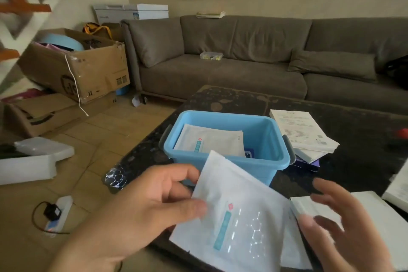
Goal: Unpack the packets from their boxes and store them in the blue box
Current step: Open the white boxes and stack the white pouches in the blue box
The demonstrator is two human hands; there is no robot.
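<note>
**Packet in hand, bin just ahead**

Nearest the camera, the left hand (141, 207) pinches a white packet (238, 216) by its left edge, thumb on top and fingers curled behind. The packet is tilted, its upper corner rising in front of the near wall of the blue box (273, 134). The right hand (340, 223) hovers with fingers spread and loose, holding nothing, over a white box (375, 214) that lies on the dark surface (353, 121) at the lower right; the hand is blurred, so whether it touches the box cannot be told.

Beyond the hands, the blue box stands open on the surface with at least 1 packet (212, 139) already lying flat inside. Just right of it sits a loose stack of white boxes (302, 130). Further off are a grey sofa (242, 51) and, on the floor to the left, a cardboard carton (88, 68).

The step in hand looks to be placing the held packet. It would go best lifted clear of the near rim, levelled, and turned to match the packet already inside, so it lies flat on top and leaves room. A firmer hold nearer the middle would stop the thin packet from sagging or catching on the rim.
</note>
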